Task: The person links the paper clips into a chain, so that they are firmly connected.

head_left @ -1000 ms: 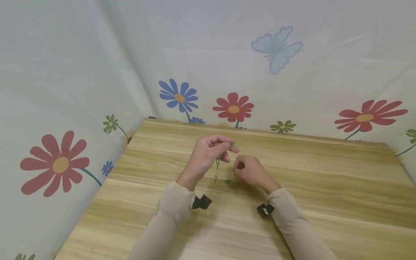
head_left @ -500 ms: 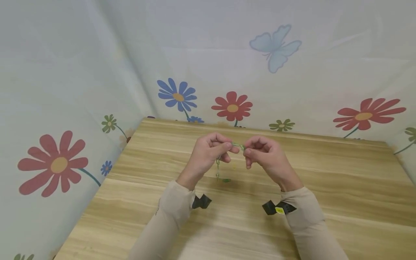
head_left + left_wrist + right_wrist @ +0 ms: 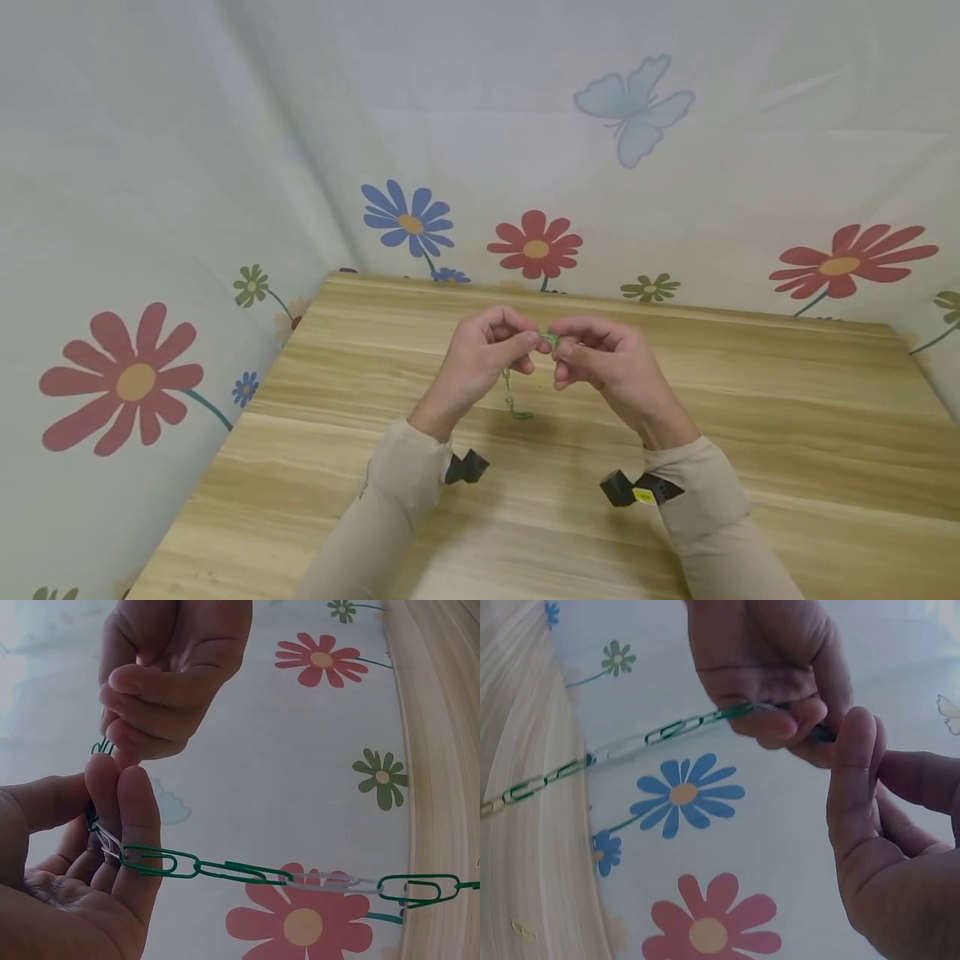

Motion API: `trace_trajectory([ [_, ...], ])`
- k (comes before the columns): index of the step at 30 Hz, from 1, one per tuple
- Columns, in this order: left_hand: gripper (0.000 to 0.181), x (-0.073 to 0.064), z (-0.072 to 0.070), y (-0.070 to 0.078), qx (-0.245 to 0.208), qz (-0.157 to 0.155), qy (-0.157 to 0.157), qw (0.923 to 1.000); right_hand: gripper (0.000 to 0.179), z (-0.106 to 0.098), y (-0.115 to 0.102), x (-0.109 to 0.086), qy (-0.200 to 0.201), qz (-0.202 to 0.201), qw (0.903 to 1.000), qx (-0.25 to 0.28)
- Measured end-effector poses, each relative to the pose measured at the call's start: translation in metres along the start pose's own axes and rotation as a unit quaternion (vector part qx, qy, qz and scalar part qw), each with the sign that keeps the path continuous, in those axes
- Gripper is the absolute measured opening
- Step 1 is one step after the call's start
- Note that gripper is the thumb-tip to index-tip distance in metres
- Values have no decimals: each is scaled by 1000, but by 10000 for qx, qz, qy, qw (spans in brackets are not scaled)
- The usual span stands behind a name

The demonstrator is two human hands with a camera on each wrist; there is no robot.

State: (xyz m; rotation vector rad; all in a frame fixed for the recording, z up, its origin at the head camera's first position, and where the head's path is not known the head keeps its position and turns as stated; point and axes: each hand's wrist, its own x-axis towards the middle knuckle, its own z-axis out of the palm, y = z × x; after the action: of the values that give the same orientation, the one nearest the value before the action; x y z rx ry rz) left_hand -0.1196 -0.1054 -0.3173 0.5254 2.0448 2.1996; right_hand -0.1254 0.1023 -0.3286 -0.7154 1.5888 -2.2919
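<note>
Above the wooden table [image 3: 750, 400], the left hand [image 3: 476, 354] pinches a green-and-white paperclip chain [image 3: 288, 878], which hangs down from its fingers. Close beside it, the right hand [image 3: 611, 358] pinches 1 green paperclip [image 3: 103, 746]; whether that is linked to the chain, I cannot tell.

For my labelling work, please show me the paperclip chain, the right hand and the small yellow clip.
Paperclip chain [image 3: 287, 878]: left wrist view, about halfway along its visible links.
Right hand [image 3: 622, 367]: head view, middle of the hand.
Yellow clip [image 3: 523, 930]: right wrist view, its middle.
</note>
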Motion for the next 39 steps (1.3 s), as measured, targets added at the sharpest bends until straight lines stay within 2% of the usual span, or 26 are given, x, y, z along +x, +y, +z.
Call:
trace_trajectory([
  [4,9,0,2,1,288,49,-22,9996,22,3,-3,0,12,356,9978,552],
  [9,11,-1,5,3,762,91,-16,9971,22,5,-6,0,100,598,9904,1244],
  [14,11,-2,5,2,999,131,-50,9949,21,6,-8,0,297,652,9864,1478],
  [17,11,-2,4,0,1092,183,-78,9938,22,6,-9,-1,535,587,9894,1218],
  [21,11,-2,2,0,1175,232,-128,9927,16,7,-11,-2,1046,433,9922,514],
  [25,13,0,2,0,950,165,-456,9943,9,10,-12,-4,1425,231,9892,-267],
  [29,19,0,2,1,517,11,-879,9948,11,13,-16,-7,1450,-59,9860,-818],
  [33,25,0,3,3,282,-36,-1137,9931,11,18,-20,-9,1302,-362,9843,-1135],
  [36,26,0,3,6,152,-107,-1226,9923,11,20,-23,-10,1180,-549,9830,-1292],
  [39,26,0,2,7,52,-196,-1181,9928,11,21,-24,-10,1069,-648,9832,-1330],
])
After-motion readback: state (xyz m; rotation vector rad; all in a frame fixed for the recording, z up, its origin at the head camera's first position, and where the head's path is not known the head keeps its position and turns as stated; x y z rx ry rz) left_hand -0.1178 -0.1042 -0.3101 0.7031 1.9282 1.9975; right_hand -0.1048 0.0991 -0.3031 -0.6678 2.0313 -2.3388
